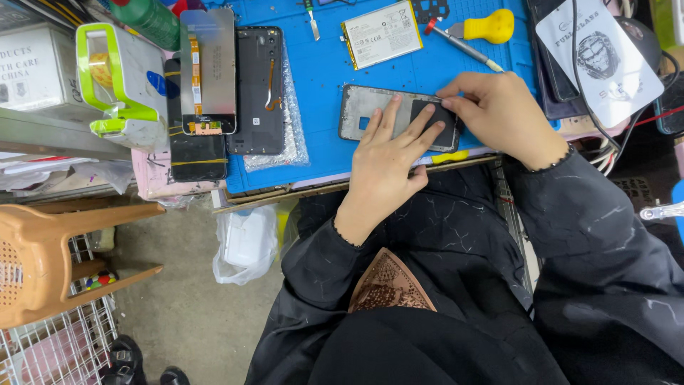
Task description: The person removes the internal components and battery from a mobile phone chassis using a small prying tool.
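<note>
A grey phone back frame (pixel 360 114) lies flat on the blue work mat (pixel 320 78) near its front edge. My left hand (pixel 385 160) rests on the frame with fingers spread, pressing it down. My right hand (pixel 499 114) pinches a small black rectangular part (pixel 436 121) at the frame's right end. A white phone battery (pixel 381 34) lies further back on the mat. A yellow-handled screwdriver (pixel 474 32) lies beside it to the right.
At the mat's left lie a screen with flex cable (pixel 208 71), a black phone housing (pixel 258 89) and another dark phone (pixel 196 153). A green-and-white tool (pixel 117 82) stands far left. Phones and a white packet (pixel 602 57) sit right. An orange plastic chair (pixel 50 249) stands below left.
</note>
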